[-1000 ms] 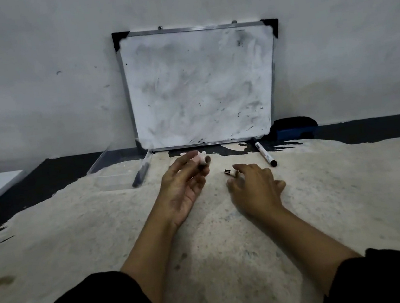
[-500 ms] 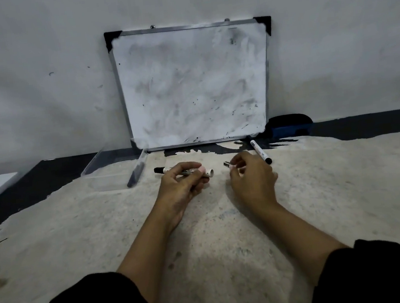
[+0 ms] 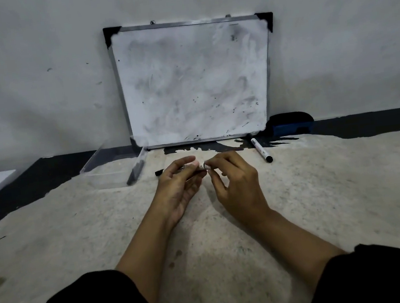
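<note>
a: where's the marker (image 3: 182, 168)?
b: off the table (image 3: 325, 199), held just above it, mid-width and toward the far edge, short of the whiteboard (image 3: 193, 81) that leans on the wall. it lies roughly level, black end toward the left edge.
a: grip?
b: left hand (image 3: 181, 189) has fingers curled round the barrel, palm facing the other hand. right hand (image 3: 238, 187) pinches a small piece (image 3: 206, 166) between thumb and forefinger, other fingers loosely spread. the piece sits right at the marker's pale end, touching or nearly so; cannot tell which.
a: what is the piece?
b: too small to say. black and white. cap or plug, by the look.
a: handling?
b: my guess: marker is light, stiff plastic, with a smooth barrel that could spin in the fingers. hold it mid-barrel, close to the working end, so it doesn't lever. the piece is tiny and easy to drop. pinch it by its sides with the fingertips and line it up with the barrel before pushing.
a: risks?
b: a skewed push may jam it or flick it onto the table.
a: nearby?
b: second marker (image 3: 261, 150) lying right of the hands, near the far edge. dark eraser (image 3: 291, 125) by the board's lower right corner. clear tray (image 3: 106, 166) toward the far left, with a pen (image 3: 135, 170) against its side.
</note>
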